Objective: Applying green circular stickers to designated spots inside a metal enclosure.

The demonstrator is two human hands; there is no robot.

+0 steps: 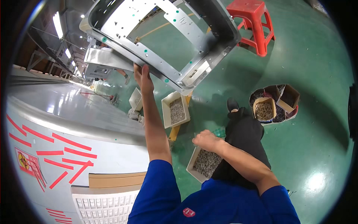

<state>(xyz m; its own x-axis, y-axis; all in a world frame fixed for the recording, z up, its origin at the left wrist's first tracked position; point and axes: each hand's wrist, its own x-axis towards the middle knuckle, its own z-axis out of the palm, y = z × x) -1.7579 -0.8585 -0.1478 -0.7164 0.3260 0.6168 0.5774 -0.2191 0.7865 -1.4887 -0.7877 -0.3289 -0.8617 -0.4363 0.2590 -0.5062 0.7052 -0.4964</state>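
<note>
My left hand (143,77) reaches up and grips the near edge of a large silver metal frame (164,35) with punched holes and small green dots. The frame is tilted, held above the floor. My right hand (205,140) hovers low with its fingers curled, just over a white box of small grey screws (203,163) beside my black-trousered leg (244,132). Whether that hand holds any screws I cannot tell.
Another white box of screws (176,109) sits on a yellow stand. A round tub with cardboard boxes of fasteners (274,103) stands on the green floor at right. A red plastic stool (253,20) is behind. A large grey panel with red tape marks (56,123) fills the left.
</note>
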